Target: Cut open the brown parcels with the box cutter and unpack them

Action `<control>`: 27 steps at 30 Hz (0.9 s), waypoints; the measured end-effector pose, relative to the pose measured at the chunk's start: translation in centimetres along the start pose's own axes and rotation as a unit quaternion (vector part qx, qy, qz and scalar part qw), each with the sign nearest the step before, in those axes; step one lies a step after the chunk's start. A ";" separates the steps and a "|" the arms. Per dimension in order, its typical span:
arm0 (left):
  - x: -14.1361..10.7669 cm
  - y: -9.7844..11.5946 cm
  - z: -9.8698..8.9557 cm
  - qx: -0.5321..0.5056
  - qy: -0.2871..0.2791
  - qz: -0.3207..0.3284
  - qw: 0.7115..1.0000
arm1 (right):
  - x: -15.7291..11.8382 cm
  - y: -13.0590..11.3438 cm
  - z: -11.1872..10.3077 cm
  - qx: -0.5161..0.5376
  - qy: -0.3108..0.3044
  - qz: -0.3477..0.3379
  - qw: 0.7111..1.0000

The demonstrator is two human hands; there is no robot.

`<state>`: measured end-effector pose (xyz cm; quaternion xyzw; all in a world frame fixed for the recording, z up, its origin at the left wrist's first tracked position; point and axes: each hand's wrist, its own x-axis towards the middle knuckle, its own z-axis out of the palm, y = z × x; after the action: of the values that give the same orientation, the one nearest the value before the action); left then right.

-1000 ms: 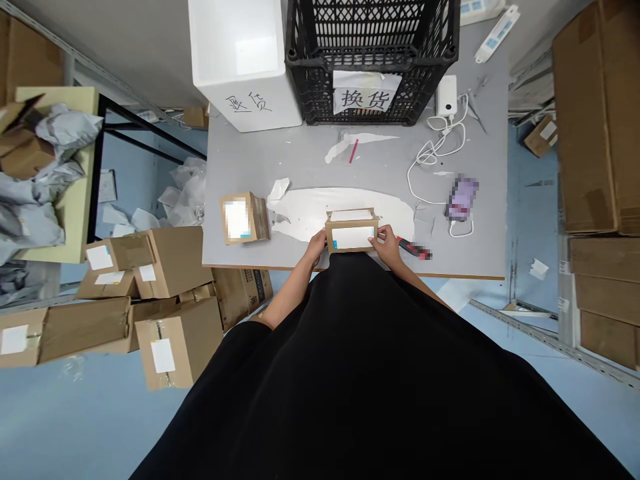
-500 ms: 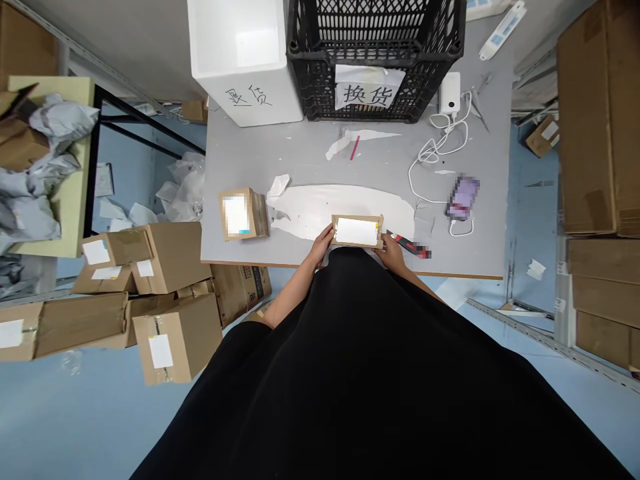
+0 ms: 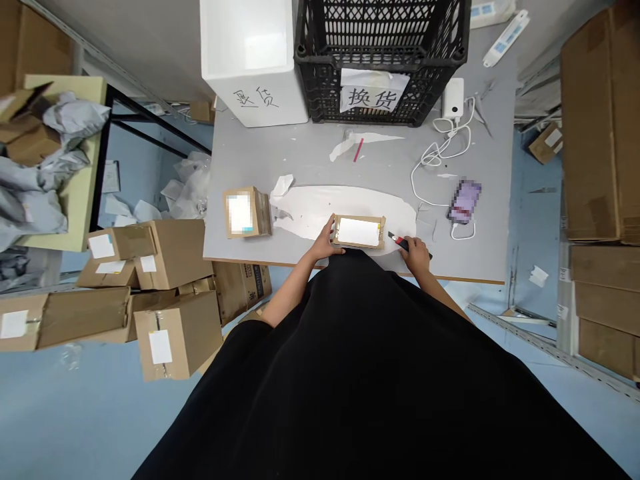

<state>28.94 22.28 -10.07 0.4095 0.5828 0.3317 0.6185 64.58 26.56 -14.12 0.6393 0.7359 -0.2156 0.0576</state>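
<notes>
A small flat cardboard box [image 3: 359, 233] with a white label on top lies near the table's front edge. My left hand [image 3: 324, 243] grips its left end, fingers along the side and thumb at the near corner. To the right of the box, my right hand [image 3: 416, 256] is closed around a red and black utility knife [image 3: 401, 242]. The knife's blade points left toward the box, a small gap apart from it. Beneath the box spreads a white sheet [image 3: 310, 207] with torn edges.
A taped carton [image 3: 263, 212] stands at the table's left. At the back are a white bin [image 3: 260, 100] and a black crate [image 3: 320, 100]. A phone [image 3: 465, 201] with a white cable [image 3: 425, 157] lies right. Several cartons [image 3: 183, 253] are stacked left of the table.
My right hand has left the box's right end, moved right and taken hold of the utility knife. My left hand stays at the box's left end, its fingers spread wider.
</notes>
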 end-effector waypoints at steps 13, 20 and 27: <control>1.2 0.4 -0.1 0.038 0.025 0.029 0.999 | 0.3 -0.3 -3.0 -0.003 -0.008 0.014 1.000; 1.4 0.2 -0.2 0.028 0.024 0.042 0.998 | -1.5 -6.7 -11.0 0.008 -0.060 -0.142 0.988; 1.4 0.0 -0.4 0.051 0.024 0.050 0.997 | 0.9 -14.6 -11.9 -0.159 -0.156 -0.248 0.943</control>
<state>28.69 23.62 -10.66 0.4606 0.5926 0.3421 0.5654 52.61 30.77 -0.15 0.3777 0.8776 -0.2000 0.2171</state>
